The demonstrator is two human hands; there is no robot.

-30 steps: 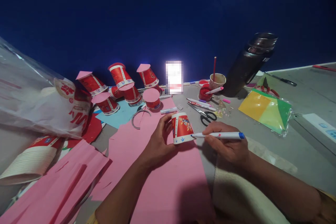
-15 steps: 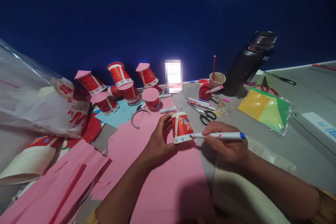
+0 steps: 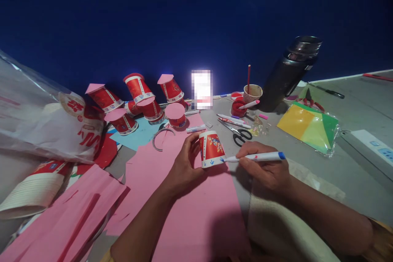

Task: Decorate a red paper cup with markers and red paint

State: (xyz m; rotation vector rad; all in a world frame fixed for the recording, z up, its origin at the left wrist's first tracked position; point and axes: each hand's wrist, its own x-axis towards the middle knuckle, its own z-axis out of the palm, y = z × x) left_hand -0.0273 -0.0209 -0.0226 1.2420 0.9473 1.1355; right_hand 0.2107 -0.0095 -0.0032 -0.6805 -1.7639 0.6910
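Note:
A red and white paper cup (image 3: pixel 212 147) is upside down in my left hand (image 3: pixel 188 159), whose fingers and thumb wrap its left side. Small blue arrow-like marks run along the white band near the cup's lower rim. My right hand (image 3: pixel 263 168) grips a white marker (image 3: pixel 260 156) with a blue end, its tip touching that band at the right. Beneath the cup spreads a large pink paper sheet (image 3: pixel 178 200). Black-handled scissors (image 3: pixel 241 136) lie just beyond my right hand.
Several red cups with pink paper tops (image 3: pixel 175 115) stand at the back left beside a plastic bag (image 3: pixel 55 127). A black thermos flask (image 3: pixel 284 77) leans at the back right. Yellow-green sheets in a clear sleeve (image 3: pixel 310 127) and a white power strip (image 3: pixel 374 147) lie right.
The marker tip has added more blue strokes to the mark at the right of the cup's band. Both hands keep their grips, and the view has shifted slightly.

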